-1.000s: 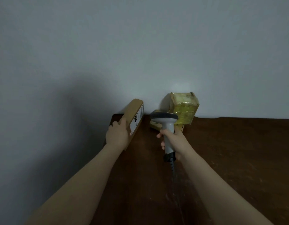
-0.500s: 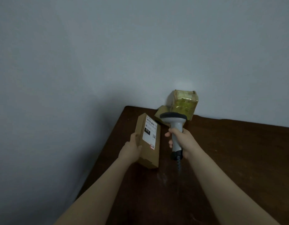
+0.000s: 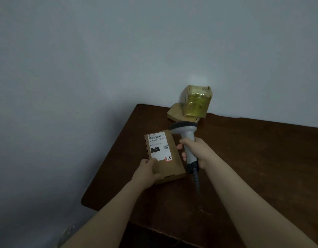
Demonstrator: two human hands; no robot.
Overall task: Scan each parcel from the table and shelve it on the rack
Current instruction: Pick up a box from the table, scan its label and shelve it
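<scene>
Wall (image 3: 118, 51) fills most of the view, plain grey, and there's no rack anywhere in sight. Below it is the dark table (image 3: 252, 167), with two parcels waiting at the back edge: a yellow one (image 3: 196, 102) sitting on a flat one (image 3: 175, 112).

Our box (image 3: 169, 165) is over the table's left part, label up. We can't tell if it's resting on the wood or lifted off it. The scanner (image 3: 187, 138) is just to its right, head near the far corner by the barcode.

Our left hand (image 3: 146, 173) grips the box's near-left corner, thumb on top. Our right hand (image 3: 199, 152) is wrapped around the scanner handle, with the cable (image 3: 196, 179) trailing back toward us. The label (image 3: 159, 147) faces us, and a small red-edged sticker (image 3: 168, 158) sits at its lower right corner.

What could go wrong, we reckon:
- The scanner head looks to be beside the barcode, not over it, so the read may miss.
- A grip on one corner could let the box tip.
- The room is dim, which won't help the scan.
- The cable might snag the table edge when we turn for the rack.
</scene>
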